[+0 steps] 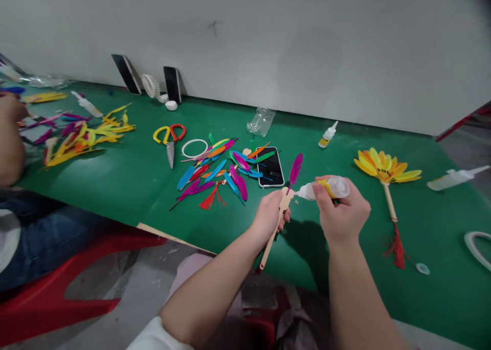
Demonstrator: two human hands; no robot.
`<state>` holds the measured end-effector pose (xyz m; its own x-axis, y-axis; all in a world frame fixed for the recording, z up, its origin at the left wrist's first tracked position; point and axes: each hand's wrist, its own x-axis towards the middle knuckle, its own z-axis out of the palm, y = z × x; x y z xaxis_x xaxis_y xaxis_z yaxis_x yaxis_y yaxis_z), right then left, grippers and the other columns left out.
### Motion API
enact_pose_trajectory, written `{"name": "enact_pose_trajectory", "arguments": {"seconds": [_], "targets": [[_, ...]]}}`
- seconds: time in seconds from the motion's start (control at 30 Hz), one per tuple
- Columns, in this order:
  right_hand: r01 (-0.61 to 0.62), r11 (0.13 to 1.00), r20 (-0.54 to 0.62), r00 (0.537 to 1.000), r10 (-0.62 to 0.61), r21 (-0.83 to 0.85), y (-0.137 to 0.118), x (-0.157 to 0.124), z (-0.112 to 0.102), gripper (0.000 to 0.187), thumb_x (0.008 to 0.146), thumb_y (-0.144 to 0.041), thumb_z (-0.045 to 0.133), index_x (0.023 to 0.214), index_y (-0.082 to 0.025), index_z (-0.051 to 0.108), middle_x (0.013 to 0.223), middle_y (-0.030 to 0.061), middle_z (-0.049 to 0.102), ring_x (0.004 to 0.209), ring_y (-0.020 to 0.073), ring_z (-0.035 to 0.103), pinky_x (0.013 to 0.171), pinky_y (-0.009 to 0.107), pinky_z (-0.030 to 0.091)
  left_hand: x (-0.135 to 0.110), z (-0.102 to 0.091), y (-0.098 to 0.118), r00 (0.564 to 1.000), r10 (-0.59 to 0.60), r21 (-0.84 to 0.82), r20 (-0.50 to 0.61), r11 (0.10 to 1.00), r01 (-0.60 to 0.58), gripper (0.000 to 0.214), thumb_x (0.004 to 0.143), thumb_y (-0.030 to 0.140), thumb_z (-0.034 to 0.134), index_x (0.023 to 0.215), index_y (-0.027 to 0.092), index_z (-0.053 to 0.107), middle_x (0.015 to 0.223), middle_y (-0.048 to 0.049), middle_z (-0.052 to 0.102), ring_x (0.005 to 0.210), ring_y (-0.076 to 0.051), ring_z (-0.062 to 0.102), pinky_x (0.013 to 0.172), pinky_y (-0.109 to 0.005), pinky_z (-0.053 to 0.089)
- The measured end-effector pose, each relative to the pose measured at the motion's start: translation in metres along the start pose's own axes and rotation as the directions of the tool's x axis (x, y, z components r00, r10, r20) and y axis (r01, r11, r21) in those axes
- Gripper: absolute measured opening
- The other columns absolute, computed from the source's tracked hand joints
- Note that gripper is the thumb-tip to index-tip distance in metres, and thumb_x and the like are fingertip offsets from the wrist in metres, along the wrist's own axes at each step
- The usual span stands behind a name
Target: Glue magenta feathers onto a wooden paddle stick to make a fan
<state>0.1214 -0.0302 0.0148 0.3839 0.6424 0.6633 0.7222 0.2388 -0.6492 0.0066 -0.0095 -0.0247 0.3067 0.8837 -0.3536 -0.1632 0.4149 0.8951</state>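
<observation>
My left hand (269, 216) is closed round a pale wooden stick (274, 231) with a magenta feather (295, 169) standing up from its top end. My right hand (340, 210) grips a small glue bottle (330, 187) lying sideways, its white nozzle touching the stick's head just below the feather. Both hands hover over the green table (130, 176) near its front edge.
A pile of coloured feathers (220, 168) and a black phone (270, 167) lie left of my hands, with scissors (170, 138) and a white ring (194, 147) beyond. A finished yellow feather fan (384, 169) lies right. Another person's hand (11, 135) works at far left by yellow feathers (86, 135).
</observation>
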Motion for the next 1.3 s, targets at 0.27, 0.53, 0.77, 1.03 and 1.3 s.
{"name": "enact_pose_trajectory", "arguments": {"seconds": [0.27,0.53,0.77,1.03,1.3], "targets": [[0.041,0.999,0.102,0.994,-0.039,-0.014,0.0036,-0.0033,0.0043,0.022,0.070,-0.040,0.061,0.070,-0.018,0.061,0.057,-0.0023,0.060,0.049,0.0083,0.051,0.047,0.019,0.039,0.0001,-0.0003,-0.0019,1.000,0.016,0.007,0.017,1.000,-0.016,0.029,0.080,0.040,0.036,0.067,0.017,0.047,0.039,0.0044,0.045,0.024,-0.007,0.034,0.025,-0.017,0.022],[0.039,0.999,0.117,0.992,-0.037,-0.019,0.0052,-0.0032,0.0050,0.023,0.070,-0.041,0.060,0.070,-0.018,0.061,0.060,-0.0014,0.061,0.051,0.0096,0.053,0.048,0.020,0.040,0.0000,-0.0004,-0.0021,1.000,0.006,0.028,0.021,1.000,-0.007,0.029,0.080,0.041,0.034,0.067,0.017,0.045,0.038,0.0051,0.044,0.024,-0.006,0.034,0.026,-0.017,0.021],[0.057,0.998,0.144,0.988,-0.053,-0.024,0.0062,-0.0044,0.0071,0.024,0.071,-0.043,0.058,0.069,-0.018,0.060,0.057,-0.0022,0.059,0.050,0.0089,0.051,0.048,0.020,0.039,-0.0007,-0.0003,-0.0016,1.000,0.003,0.056,0.020,0.998,-0.004,0.030,0.081,0.041,0.033,0.065,0.017,0.044,0.037,0.0052,0.044,0.024,-0.007,0.034,0.025,-0.017,0.021],[0.081,0.996,0.136,0.988,-0.075,-0.037,0.0059,-0.0044,0.0067,0.023,0.071,-0.041,0.059,0.070,-0.018,0.061,0.055,-0.0028,0.058,0.047,0.0079,0.049,0.047,0.019,0.038,-0.0012,0.0000,-0.0007,1.000,-0.008,0.058,0.012,0.998,0.007,0.030,0.081,0.040,0.033,0.067,0.017,0.045,0.037,0.0053,0.043,0.024,-0.007,0.034,0.025,-0.017,0.021],[0.090,0.995,0.093,0.992,-0.086,-0.038,0.0060,-0.0042,0.0052,0.023,0.071,-0.041,0.060,0.069,-0.018,0.061,0.059,-0.0011,0.061,0.051,0.0098,0.053,0.048,0.021,0.040,-0.0014,-0.0002,0.0004,1.000,-0.027,0.044,0.010,0.999,0.027,0.029,0.080,0.042,0.035,0.070,0.017,0.047,0.039,0.0053,0.044,0.024,-0.006,0.034,0.026,-0.017,0.021]]}}
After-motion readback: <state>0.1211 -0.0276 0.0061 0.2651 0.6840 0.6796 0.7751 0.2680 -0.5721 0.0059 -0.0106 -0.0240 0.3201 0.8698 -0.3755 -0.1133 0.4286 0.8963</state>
